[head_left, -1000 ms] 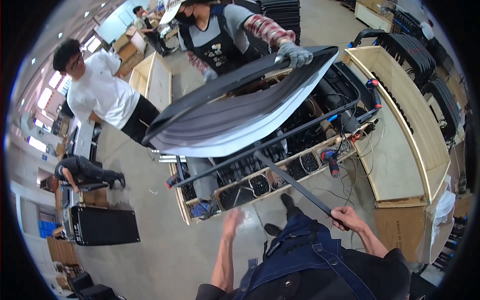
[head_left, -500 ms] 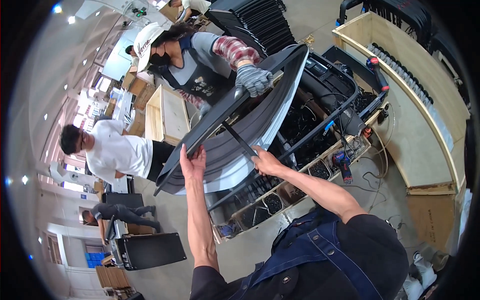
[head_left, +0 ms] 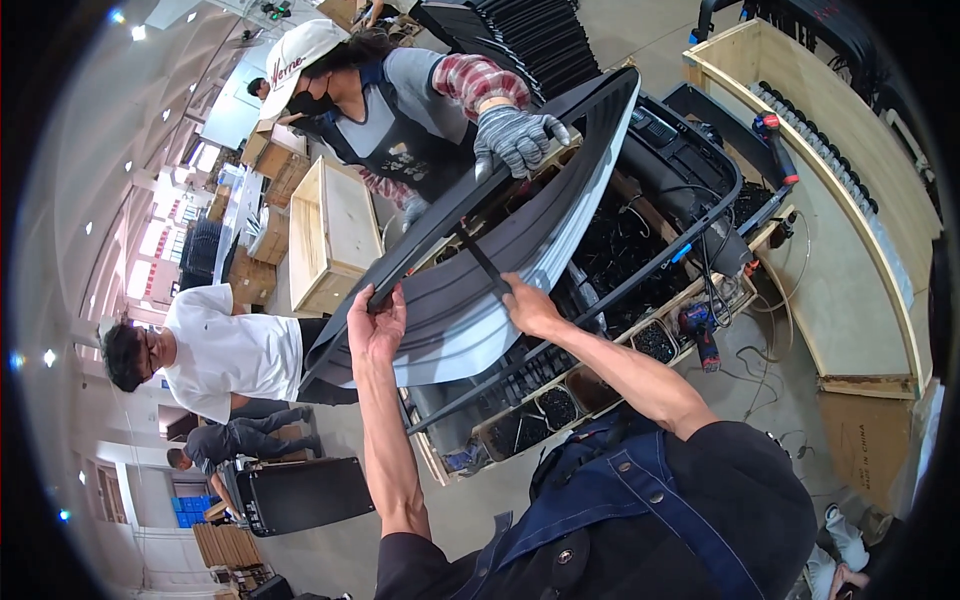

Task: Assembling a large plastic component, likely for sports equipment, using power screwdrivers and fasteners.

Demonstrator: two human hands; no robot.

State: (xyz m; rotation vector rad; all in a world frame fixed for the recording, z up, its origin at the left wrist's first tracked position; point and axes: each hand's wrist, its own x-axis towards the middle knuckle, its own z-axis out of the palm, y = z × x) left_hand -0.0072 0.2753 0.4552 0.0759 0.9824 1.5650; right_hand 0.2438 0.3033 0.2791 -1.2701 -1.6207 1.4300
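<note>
A long dark board (head_left: 440,230) is held tilted nearly on edge, with a loose grey belt (head_left: 490,290) looped beneath it in a wide sag. My left hand (head_left: 376,325), palm up, grips the board's near-left edge between thumb and fingers. A narrow dark bar (head_left: 482,262) runs from the board across the belt's opening, and the fingers of my right hand (head_left: 530,306) are wrapped round its near end. Opposite me, a co-worker's grey-gloved hand (head_left: 520,140) rests over the board's upper edge; their other glove (head_left: 413,210) is partly hidden behind it.
Below the belt stands a black metal frame (head_left: 580,325) over wooden bins (head_left: 600,395) of small dark parts. A power drill (head_left: 700,335) hangs at its right side, near loose cables. A large wooden crate (head_left: 830,230) stands at right. A person in white (head_left: 240,345) is at left.
The board and belt have shifted slightly, their far end reaching higher right. My left hand has moved a little left with the board. The co-worker's nearer gloved hand has spread its fingers.
</note>
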